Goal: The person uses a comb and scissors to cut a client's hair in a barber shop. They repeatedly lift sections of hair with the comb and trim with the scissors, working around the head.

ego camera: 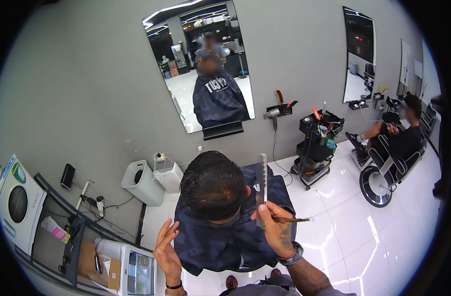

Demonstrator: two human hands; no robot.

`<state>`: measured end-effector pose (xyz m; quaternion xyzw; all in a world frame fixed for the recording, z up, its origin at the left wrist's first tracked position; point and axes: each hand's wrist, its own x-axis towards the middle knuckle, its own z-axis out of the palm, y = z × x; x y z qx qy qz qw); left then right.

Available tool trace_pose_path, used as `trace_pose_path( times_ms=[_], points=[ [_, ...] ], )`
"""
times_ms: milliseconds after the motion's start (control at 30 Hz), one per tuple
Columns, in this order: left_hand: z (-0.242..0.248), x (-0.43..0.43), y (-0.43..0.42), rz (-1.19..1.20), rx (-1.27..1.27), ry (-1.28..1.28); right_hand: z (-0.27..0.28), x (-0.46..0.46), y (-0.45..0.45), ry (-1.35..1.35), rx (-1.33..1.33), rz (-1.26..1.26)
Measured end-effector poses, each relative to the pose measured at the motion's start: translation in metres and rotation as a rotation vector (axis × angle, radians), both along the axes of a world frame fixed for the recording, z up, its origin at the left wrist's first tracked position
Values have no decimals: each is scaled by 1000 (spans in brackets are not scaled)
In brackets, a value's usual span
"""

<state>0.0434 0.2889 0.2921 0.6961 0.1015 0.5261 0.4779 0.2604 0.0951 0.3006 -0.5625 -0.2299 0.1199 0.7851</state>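
Note:
In front of me a seated person's head (212, 185) shows short dark hair, combed back and damp-looking. A dark patterned barber cape (225, 249) covers the person's shoulders and lap. My right hand (275, 225) is to the right of the head, gripping a pale translucent comb (262, 177) whose teeth end points up. From the same hand a thin bronze-coloured tool (297, 220), apparently hair scissors, sticks out to the right; its handles are mostly hidden by the fingers. My left hand (168, 251) is raised left of the cape, fingers apart and holding nothing.
A wall mirror (225, 107) faces the seated person. A black tool trolley (316, 148) and a wall-mounted hair dryer (273, 114) are ahead right. A grey bin (144, 188) stands ahead left, and a dark metal rack (81, 231) is at left. Another person (406, 137) sits far right.

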Motion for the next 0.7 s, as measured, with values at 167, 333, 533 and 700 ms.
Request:
trace_pose_path(
  times_ms=[167,333,533,700],
  points=[
    [-3,-16,57,-144,-16,14,16,-36,13,-135,-121,-96],
    [-13,-43,104,-244,-53,62,13,-76,53,-206,-250,-172],
    [-25,-59,129,-288,-119,29,13,-100,98,-590,-393,-236],
    [-13,-55,132,-323,-132,-10,21,-106,105,-894,-556,-319]
  ],
)
